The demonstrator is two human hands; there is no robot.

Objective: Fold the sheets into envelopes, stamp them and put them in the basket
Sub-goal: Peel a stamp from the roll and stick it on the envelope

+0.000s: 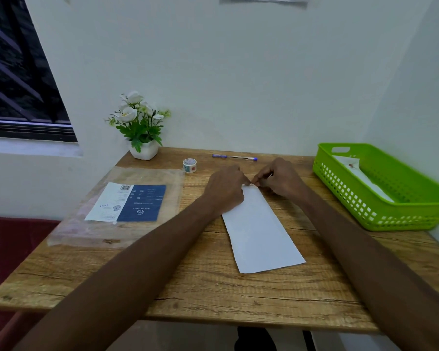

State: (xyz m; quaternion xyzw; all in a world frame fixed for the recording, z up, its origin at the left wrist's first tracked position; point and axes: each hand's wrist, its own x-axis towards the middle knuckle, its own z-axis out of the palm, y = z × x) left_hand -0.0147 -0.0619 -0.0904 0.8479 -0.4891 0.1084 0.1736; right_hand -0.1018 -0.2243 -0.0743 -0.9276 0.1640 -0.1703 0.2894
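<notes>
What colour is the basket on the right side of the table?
Bright green, with a grid of small holes in its walls; the basket shows clearly in the head view.

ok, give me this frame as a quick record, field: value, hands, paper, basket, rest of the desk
left hand: pinches the far edge of the folded sheet
right hand: pinches the same edge, fingertips meeting the left hand's
folded sheet: long white strip, flat on the wooden table, far end at the hands
basket: green, on the table's right side, holds a white envelope with a small reddish mark
tape roll: behind the left hand
pen: near the wall
plastic packet: left side, blue and white label
flower pot: back left corner
</notes>
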